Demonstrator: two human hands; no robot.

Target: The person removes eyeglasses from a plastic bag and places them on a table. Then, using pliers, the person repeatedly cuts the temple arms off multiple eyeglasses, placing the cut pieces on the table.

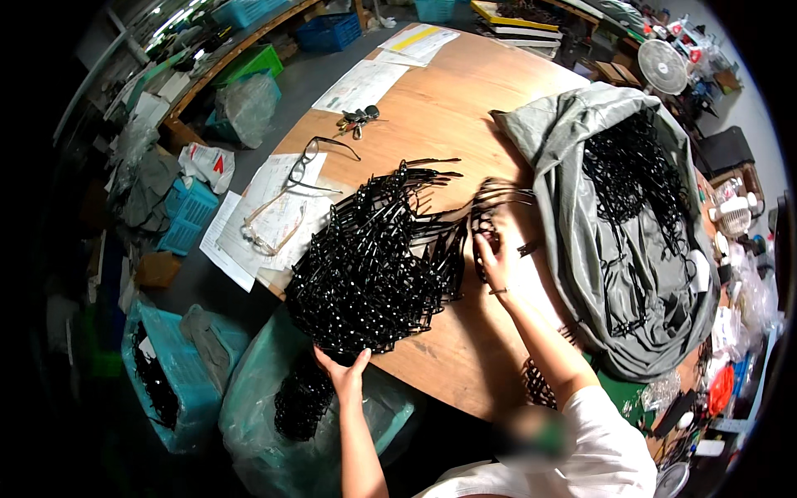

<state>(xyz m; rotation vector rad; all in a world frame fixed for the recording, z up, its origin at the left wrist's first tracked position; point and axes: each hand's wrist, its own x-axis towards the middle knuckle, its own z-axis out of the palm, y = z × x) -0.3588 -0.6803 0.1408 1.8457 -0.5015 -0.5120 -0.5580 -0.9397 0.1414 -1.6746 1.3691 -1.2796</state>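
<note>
At the near edge of the wooden surface point(440, 372), the left grip point(344, 372) is spread wide, touching the bottom of a heap of black eyeglass frames point(365, 274); whether it pinches any is unclear. Just right of the heap, the right grip point(491, 256) is closed on a bundle of black frames point(483, 217). Farther right lies an open grey sack point(573, 274) containing tangled black pieces point(627, 170).

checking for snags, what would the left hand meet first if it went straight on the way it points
The black frames: the left hand points into the heap and seems at its near edge, though contact is unclear.
</note>
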